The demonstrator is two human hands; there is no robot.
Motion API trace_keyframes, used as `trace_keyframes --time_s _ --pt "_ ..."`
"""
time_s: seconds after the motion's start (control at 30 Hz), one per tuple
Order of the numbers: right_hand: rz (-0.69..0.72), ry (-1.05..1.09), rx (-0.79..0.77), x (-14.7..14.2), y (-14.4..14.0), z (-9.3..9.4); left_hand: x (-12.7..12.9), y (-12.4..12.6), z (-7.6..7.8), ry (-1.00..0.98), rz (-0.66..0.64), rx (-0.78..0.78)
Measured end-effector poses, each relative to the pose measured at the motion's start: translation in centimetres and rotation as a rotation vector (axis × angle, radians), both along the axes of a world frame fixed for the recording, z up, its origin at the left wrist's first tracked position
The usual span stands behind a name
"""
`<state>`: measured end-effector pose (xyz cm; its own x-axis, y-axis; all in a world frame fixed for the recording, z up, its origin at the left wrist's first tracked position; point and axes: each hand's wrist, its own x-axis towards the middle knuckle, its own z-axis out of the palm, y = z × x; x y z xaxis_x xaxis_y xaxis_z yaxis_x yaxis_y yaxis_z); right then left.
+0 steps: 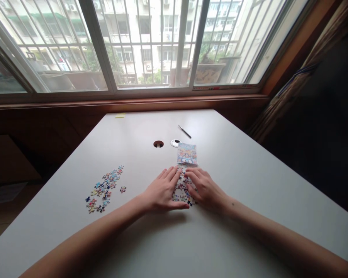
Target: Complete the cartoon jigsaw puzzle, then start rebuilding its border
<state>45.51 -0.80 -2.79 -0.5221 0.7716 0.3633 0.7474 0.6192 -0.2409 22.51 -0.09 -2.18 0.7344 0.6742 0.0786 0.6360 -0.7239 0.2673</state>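
Left hand (162, 189): flat, palm down, fingers loosely spread and extended, gripping nothing; fingertips rest at the left edge of a small cluster of puzzle pieces (182, 189).
Right hand (204, 187): likewise flat, palm down, fingers extended and slightly parted, gripping nothing; fingertips lie on the cluster's right edge.
Cluster of puzzle pieces: lies between the two hands, partly covered by the fingers, on the white table (249, 173). Small, multicoloured, interlocking shapes, packed close; whether they are joined cannot be told.
Picture card (187, 153): colourful, rectangular, flat, just beyond the fingertips.
Loose pieces (104, 189): a wider scatter, same colouring, well apart to the left.
Further back: round cable hole (158, 144), its cap (175, 143) beside it, a pen (184, 131).
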Motion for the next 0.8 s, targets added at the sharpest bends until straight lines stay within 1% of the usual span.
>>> trace_keyframes --time_s 0.07,0.1,0.23,0.33,0.4,0.5,0.57,0.63,0.7,0.8 --pt "0.019 0.002 -0.006 0.0 -0.2 0.2 -1.6 -1.3 0.5 0.023 0.057 0.040" --pt "0.007 -0.002 -0.011 0.0 -0.2 0.3 -2.8 -2.0 0.8 0.038 0.117 0.066" --pt "-0.045 -0.031 -0.044 0.5 0.1 -0.1 -8.9 -5.1 1.9 0.104 0.297 0.116" --pt "0.022 -0.017 -0.054 0.6 0.3 -0.6 -13.0 -6.6 2.5 0.138 0.473 0.168" --pt "0.046 0.006 -0.055 0.5 0.4 -0.7 -14.9 -7.1 2.6 0.147 0.520 0.187" --pt "0.027 0.005 -0.059 0.0 0.6 -0.8 -16.1 -7.7 2.1 0.148 0.492 0.188" --pt "0.024 -0.002 -0.066 -0.4 0.5 -0.9 -16.3 -8.0 1.7 0.151 0.450 0.196" --pt "0.052 -0.006 -0.075 -1.0 -0.2 -1.0 -16.4 -8.2 1.4 0.158 0.421 0.217" --pt "0.103 -0.014 -0.096 -1.8 -1.3 -1.0 -16.4 -8.1 1.3 0.159 0.432 0.243" --pt "0.203 -0.012 -0.143 -3.0 -3.0 -0.5 -16.0 -7.6 1.4 0.131 0.503 0.263"
